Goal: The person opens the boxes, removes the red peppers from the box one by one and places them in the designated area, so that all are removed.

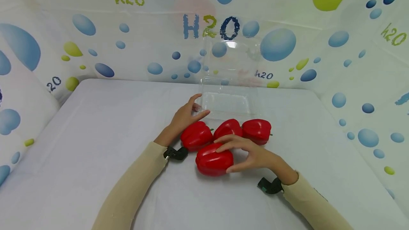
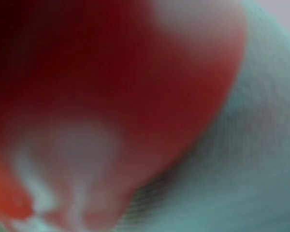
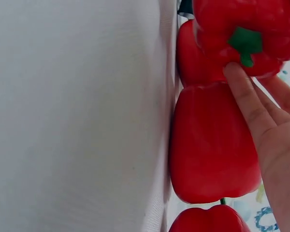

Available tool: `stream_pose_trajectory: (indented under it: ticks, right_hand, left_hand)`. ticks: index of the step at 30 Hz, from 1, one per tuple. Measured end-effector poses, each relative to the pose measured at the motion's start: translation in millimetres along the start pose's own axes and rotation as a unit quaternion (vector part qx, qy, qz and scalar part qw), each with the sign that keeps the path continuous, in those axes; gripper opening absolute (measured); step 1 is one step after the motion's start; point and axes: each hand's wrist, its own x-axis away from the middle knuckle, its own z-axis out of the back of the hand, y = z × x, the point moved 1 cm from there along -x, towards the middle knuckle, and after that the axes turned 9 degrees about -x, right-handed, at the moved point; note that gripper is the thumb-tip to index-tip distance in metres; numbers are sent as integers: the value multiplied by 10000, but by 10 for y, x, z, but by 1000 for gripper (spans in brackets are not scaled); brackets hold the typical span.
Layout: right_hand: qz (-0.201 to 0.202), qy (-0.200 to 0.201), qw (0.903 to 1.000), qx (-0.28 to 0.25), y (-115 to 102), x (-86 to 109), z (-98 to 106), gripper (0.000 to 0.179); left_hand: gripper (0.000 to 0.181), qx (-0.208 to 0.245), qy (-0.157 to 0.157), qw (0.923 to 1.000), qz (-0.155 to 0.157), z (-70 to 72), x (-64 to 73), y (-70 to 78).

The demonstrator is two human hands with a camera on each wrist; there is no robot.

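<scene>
In the head view, my right hand holds the nearest red bell pepper, fingers over its top and thumb at its right end. Its green stem shows in the right wrist view. Whether this pepper touches the table, I cannot tell. My left hand is at the left front corner of a clear plastic container, thumb and index finger spread. Below that hand lies another bell pepper, probably the blurred red pepper filling the left wrist view.
Two more bell peppers, a middle one and a right one, lie in front of the container. Its transparent lid stands raised at the back. A white cloth covers the table, and a patterned curtain hangs behind.
</scene>
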Motion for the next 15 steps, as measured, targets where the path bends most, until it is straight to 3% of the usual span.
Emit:
stream_pose_trajectory:
  ticks: [7,15]
  right_hand:
    - [-288,-454,9985,109,-14,31,-35,58]
    - [-294,-477,9982,201,-8,41,-50,59]
  left_hand:
    - [77,19,-17,10000,-1,-6,-3,-8]
    - [77,-10,-21,10000,29,4,-7,1]
